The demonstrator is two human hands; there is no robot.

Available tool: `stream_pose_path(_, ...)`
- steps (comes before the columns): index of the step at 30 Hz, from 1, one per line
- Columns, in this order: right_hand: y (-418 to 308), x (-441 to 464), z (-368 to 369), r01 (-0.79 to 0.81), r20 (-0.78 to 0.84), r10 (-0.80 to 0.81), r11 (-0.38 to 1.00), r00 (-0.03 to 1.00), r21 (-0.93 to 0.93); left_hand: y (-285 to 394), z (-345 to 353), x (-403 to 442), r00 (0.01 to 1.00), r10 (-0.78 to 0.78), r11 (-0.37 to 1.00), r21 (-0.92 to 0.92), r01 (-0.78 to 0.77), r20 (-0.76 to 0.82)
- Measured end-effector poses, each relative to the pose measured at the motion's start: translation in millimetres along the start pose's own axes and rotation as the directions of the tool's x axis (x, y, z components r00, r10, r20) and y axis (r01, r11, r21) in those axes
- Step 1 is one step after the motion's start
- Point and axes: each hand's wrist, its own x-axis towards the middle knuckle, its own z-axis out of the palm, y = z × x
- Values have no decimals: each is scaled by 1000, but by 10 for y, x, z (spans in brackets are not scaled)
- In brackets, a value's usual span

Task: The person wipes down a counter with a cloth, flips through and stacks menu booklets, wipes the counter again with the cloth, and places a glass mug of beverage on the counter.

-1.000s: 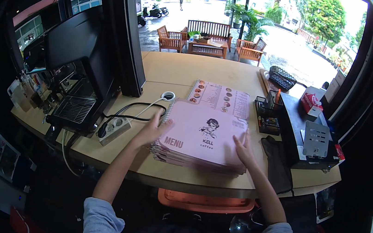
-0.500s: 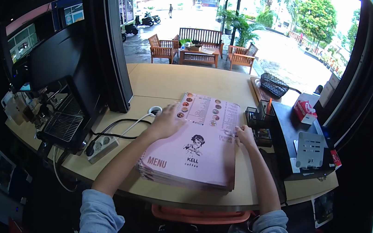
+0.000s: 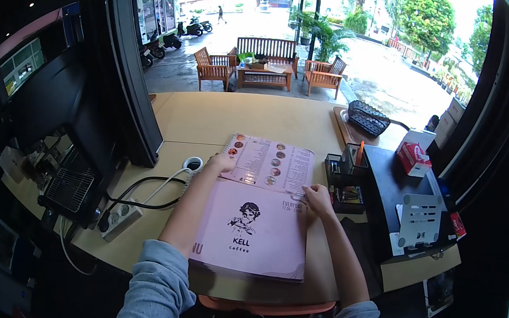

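Head view showed 2 hands at the menus on the tabletop (image 3: 254, 108): the left hand's (image 3: 222, 163) fingers were curled at the food-list menu's (image 3: 266, 164) left edge, the right hand's (image 3: 319, 201) fingers bent at its lower right corner, just above the cover menu (image 3: 252, 229).

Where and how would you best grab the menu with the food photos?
I'd take the food-photo menu by its two side edges, near the closer corners, one hand from each side: it lies flat and wide, and its near edge meets the KELL coffee menu. The left hand and right hand are at those sides.
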Motion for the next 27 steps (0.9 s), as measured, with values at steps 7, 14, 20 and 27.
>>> stream_pose_path(7, -291, 53, -91, -97, -77, 194, 749, 978, 655, -142, -223, -20, 999, 30, 724, -689, -38, -24)
stream_pose_path(14, -732, -116, -453, -132, 107, 103, 281, 989, 951, -191, -787, -560, 980, 135, 146, -976, -164, -145)
stream_pose_path(20, -976, -365, -892, -172, 202, -77, 291, 976, 941, -384, -1003, -819, 961, 227, 114, -976, -187, -157)
stream_pose_path(27, -996, -752, -832, -324, 336, -122, 112, 934, 940, -285, -898, -1119, 973, 183, -159, -981, -110, -139)
